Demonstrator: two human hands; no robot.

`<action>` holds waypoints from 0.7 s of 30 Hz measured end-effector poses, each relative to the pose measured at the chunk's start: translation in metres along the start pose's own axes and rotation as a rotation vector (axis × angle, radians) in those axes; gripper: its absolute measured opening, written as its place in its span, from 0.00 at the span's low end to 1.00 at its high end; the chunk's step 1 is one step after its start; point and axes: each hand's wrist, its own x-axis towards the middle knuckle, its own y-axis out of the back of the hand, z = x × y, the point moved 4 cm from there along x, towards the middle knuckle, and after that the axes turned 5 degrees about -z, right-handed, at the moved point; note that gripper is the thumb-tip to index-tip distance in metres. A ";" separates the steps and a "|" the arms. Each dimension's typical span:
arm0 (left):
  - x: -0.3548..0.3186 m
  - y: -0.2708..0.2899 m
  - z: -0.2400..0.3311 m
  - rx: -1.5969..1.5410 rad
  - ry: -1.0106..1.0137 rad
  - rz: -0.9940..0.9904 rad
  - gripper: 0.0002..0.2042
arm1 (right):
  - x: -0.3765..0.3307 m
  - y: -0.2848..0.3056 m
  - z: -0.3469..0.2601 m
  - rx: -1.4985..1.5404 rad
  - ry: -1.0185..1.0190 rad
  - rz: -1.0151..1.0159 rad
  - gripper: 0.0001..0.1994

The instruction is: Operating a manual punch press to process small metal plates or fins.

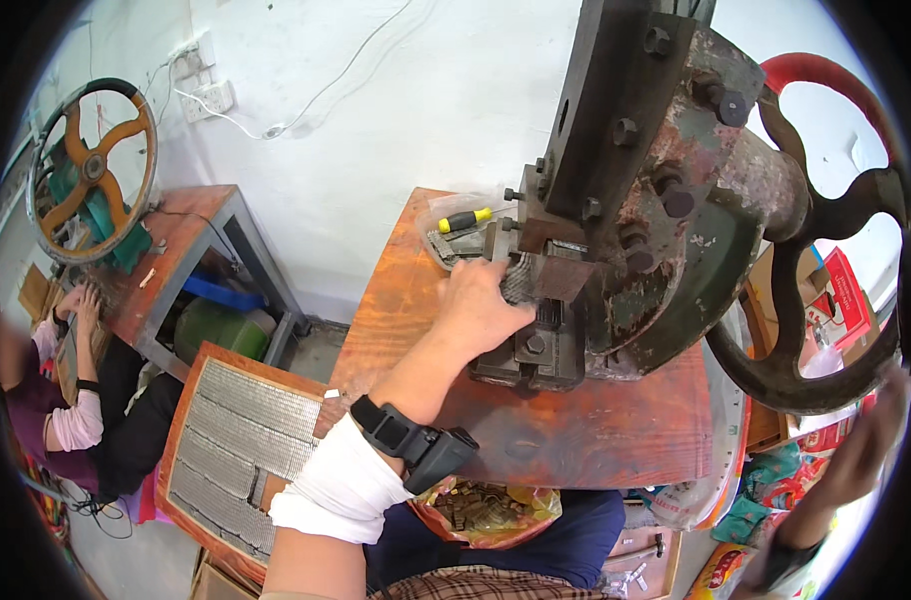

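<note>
My left hand [481, 308] reaches over the base of a heavy hand press [666, 200]. Its fingers close around a small ribbed stack of thin metal pieces [519, 281], right beside the die block [538, 345] under the ram. The fingertips are partly hidden behind the hand. At the lower right, my right hand [871, 450] is smeared by motion. It is close to the rim of the press's big handwheel [791, 395], and whether it touches the rim cannot be told. The press stands on a reddish wooden table [616, 430].
A clear tray [441, 250] with a yellow-black screwdriver [465, 220] lies behind my left hand. A wooden board [241, 440] holds rows of metal pieces at left. A bag of metal parts [491, 512] rests at my lap. A co-worker [71, 400] sits near another handwheel [94, 168].
</note>
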 end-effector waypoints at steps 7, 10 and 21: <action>-0.010 0.006 0.004 0.207 0.023 0.153 0.21 | -0.084 -0.101 -0.105 0.585 -0.402 -0.347 0.12; -0.056 0.027 -0.015 -0.126 0.048 0.166 0.23 | -0.116 -0.114 -0.119 0.679 -0.469 -0.400 0.12; -0.169 -0.030 -0.020 0.218 -0.198 0.021 0.27 | -0.096 -0.164 -0.209 0.927 -0.156 -0.518 0.22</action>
